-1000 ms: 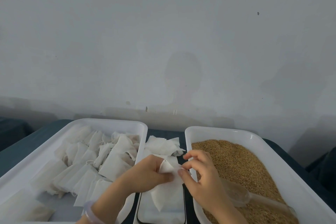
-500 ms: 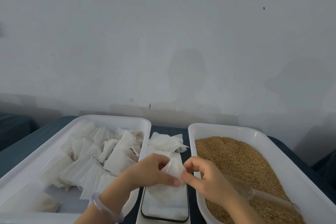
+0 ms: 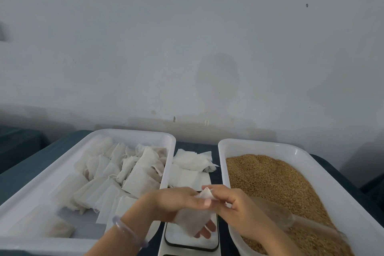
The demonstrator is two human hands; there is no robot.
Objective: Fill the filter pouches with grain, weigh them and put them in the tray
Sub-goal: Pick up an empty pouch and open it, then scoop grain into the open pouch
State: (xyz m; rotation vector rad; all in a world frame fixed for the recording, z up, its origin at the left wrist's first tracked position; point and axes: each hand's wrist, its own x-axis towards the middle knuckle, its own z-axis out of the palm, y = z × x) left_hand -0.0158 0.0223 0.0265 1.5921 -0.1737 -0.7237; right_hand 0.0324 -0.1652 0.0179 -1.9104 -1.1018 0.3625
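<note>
Scale (image 3: 180, 239) largely hidden beneath a limp, translucent white filter pouch (image 3: 192, 223), its mouth pinched between left grip (image 3: 174, 201) and right grip (image 3: 234, 208).

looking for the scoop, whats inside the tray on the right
Brown grain fills the right tray, and a clear scoop lies on it near the front. The right hand hides part of the scoop's bowl.

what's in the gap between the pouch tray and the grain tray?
Head view: loose empty pouches at the far end, the scale nearer, and above it the left hand and right hand pinching one pouch.
</note>
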